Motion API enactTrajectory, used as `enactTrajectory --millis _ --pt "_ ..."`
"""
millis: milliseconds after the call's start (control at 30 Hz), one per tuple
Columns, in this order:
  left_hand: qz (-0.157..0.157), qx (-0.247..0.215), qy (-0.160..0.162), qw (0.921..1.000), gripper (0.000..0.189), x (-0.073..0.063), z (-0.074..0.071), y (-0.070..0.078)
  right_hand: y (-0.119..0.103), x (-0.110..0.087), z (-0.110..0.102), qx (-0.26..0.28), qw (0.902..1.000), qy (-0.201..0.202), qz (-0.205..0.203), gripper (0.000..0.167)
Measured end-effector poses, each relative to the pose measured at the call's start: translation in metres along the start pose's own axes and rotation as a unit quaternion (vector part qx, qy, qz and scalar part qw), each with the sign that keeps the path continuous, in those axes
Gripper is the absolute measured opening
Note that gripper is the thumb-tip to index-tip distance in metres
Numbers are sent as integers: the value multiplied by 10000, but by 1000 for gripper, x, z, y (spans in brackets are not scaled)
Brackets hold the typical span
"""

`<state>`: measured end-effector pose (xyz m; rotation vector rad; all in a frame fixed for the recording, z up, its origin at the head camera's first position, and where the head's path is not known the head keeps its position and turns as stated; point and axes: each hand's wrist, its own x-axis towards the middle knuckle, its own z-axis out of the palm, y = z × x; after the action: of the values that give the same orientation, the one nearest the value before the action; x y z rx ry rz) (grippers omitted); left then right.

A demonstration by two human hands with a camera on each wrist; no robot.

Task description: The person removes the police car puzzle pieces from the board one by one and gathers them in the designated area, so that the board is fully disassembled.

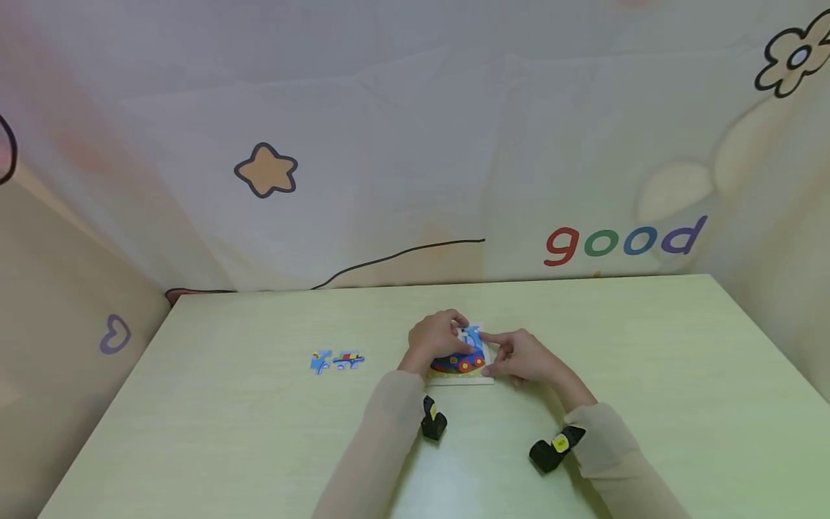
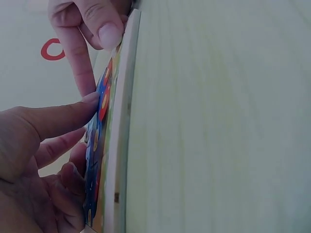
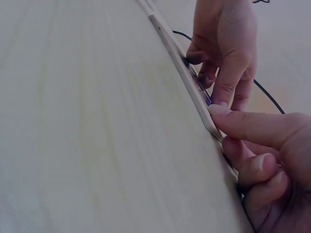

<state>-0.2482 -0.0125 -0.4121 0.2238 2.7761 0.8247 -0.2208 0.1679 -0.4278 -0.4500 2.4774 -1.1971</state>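
Note:
A flat jigsaw puzzle in a pale wooden frame [image 1: 460,381] lies on the table, with a blue vehicle with red wheels [image 1: 465,365] pictured on it. My left hand [image 1: 436,336] rests over its upper left part, thumb and fingers pressing on the picture and hiding that area. At the right side, my right hand [image 1: 527,357] touches the puzzle with a straight index finger near the top corner and the thumb lower down; its other fingers are curled. In the left wrist view the left thumb [image 2: 65,116] lies outstretched on the puzzle's face.
Two loose puzzle pieces lie left of the frame: a light blue one [image 1: 320,360] and a multicoloured one [image 1: 349,359]. A patterned cloth wall [image 1: 402,144] stands behind the table. Black cameras [image 1: 550,455] are strapped to both wrists.

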Motion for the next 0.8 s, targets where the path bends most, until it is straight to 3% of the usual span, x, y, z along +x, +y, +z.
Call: enactTrajectory --millis 400,800 --pt "-258 51 81 9996 42 1 4 1 3 -8 0 415 9977 -227 491 69" --pt "-324 45 205 9993 46 5 7 -1 3 -6 -1 312 9976 -213 579 69"
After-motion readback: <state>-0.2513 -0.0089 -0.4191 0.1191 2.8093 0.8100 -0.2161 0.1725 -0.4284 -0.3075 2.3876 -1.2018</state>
